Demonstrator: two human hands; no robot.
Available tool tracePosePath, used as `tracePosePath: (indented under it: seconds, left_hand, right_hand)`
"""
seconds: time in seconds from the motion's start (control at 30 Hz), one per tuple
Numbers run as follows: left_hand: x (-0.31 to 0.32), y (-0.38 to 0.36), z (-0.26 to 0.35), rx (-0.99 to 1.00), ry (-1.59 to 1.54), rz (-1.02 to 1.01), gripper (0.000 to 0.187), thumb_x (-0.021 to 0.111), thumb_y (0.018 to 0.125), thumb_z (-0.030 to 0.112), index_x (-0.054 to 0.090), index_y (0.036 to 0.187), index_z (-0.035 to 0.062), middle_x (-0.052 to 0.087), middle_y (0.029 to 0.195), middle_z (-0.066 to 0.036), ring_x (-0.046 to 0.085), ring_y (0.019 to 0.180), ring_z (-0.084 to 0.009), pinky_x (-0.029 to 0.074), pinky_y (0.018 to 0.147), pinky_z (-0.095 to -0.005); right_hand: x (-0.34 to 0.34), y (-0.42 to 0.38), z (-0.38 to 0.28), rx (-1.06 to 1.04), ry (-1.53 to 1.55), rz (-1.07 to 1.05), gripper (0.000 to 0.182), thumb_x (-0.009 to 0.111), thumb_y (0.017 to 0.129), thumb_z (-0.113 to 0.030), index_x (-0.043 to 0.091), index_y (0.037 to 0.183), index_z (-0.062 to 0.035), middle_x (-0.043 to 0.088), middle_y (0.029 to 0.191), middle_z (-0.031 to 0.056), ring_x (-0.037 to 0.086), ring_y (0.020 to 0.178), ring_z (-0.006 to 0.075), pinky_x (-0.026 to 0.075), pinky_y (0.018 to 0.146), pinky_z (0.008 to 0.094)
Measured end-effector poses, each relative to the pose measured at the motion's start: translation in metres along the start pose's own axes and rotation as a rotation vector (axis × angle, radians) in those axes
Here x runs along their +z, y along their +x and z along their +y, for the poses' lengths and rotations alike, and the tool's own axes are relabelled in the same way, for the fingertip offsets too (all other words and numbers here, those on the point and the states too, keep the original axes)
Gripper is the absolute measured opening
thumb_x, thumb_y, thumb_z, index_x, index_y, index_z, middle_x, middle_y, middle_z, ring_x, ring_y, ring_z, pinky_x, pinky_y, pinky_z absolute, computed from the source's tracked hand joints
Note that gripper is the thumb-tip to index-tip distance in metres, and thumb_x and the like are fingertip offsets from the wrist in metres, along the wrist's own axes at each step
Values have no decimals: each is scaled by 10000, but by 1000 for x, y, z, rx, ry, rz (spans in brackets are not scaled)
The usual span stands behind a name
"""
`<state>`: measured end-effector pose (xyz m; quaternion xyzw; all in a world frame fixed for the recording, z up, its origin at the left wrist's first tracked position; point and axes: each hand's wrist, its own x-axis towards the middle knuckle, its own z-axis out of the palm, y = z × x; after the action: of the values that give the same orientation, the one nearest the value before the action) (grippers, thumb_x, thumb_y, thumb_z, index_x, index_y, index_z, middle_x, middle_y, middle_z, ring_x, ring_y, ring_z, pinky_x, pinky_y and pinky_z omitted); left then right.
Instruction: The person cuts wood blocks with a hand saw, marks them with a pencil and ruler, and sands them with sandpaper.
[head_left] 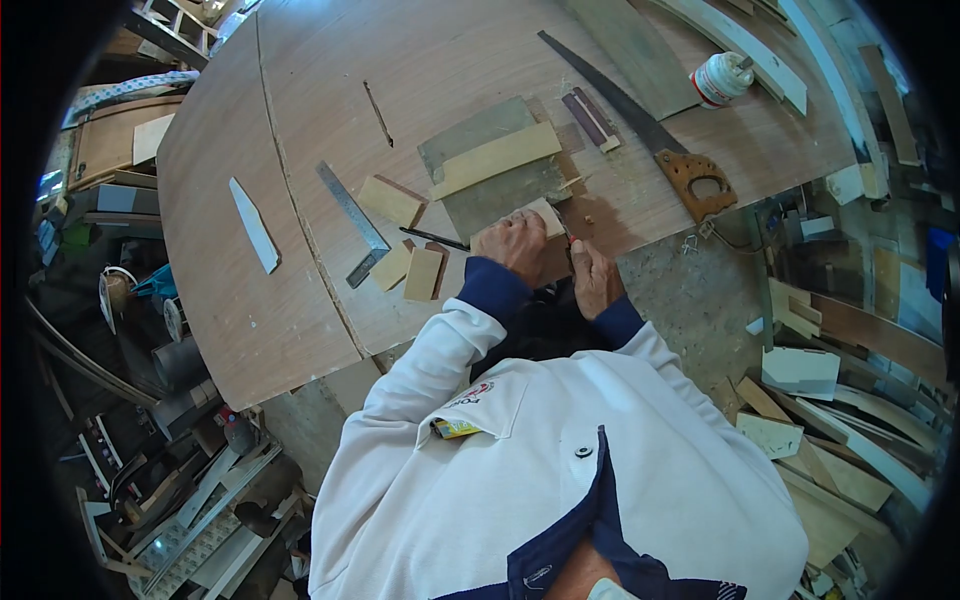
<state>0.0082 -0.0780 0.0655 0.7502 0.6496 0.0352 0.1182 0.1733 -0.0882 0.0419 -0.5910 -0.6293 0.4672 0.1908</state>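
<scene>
At the table's near edge, my left hand (pixel 509 244) is closed on a small light wood block (pixel 546 216), pressing it down beside a grey-green board (pixel 480 150). My right hand (pixel 596 277) is closed round a thin tool with a red part (pixel 571 240), whose tip is at the block's right side; the rest of the tool is hidden in the fingers. A long pale wood strip (pixel 497 160) lies across the grey-green board. Left of my left hand are a black pencil-like stick (pixel 433 238) and several small wood blocks (pixel 424 273).
A metal try square (pixel 352 218) lies left of the blocks. A handsaw (pixel 640 120) and a white glue bottle (pixel 722 79) are on the right of the table (pixel 215 330). Dark wood strips (pixel 590 118) lie near the saw. Wood offcuts (pixel 800 372) are piled at lower right.
</scene>
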Motion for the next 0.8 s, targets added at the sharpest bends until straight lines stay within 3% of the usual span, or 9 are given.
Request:
tracePosePath:
  seconds: [0.4,0.5,0.6,0.67,0.8]
  left_hand:
    - [4,0,-1,59,45,116,249,513,783,111,554,982,-33,665,881,-188,672,792,-313,540,664,-398]
    - [-1,0,0,2,-23,20,241,513,777,104,556,973,-30,668,852,-179,673,766,-314,539,642,-402]
    - [-2,2,1,-8,54,-71,264,543,815,140,576,1002,-43,668,975,-179,679,868,-294,559,677,-371]
    - [3,-1,-2,32,9,54,237,512,771,99,559,971,-20,667,844,-183,672,747,-321,537,637,-408]
    - [3,-1,-2,50,1,69,237,511,774,102,561,972,-19,667,846,-184,673,743,-323,536,639,-417]
  right_hand:
    - [1,-2,-6,32,-34,7,472,317,986,-419,567,950,-20,601,852,306,556,876,506,434,742,544]
    - [3,4,-11,88,-132,11,483,314,985,-435,570,968,-26,608,856,312,565,886,504,443,760,544]
    - [-1,0,-14,90,-162,14,491,319,991,-433,574,939,-16,605,837,305,565,853,503,441,730,534]
    - [-2,-1,-16,61,-146,18,496,327,997,-420,577,899,-3,598,821,295,561,818,501,435,690,523]
    - [1,0,-19,85,-170,23,502,314,996,-424,584,916,-10,600,828,307,562,837,504,442,709,523]
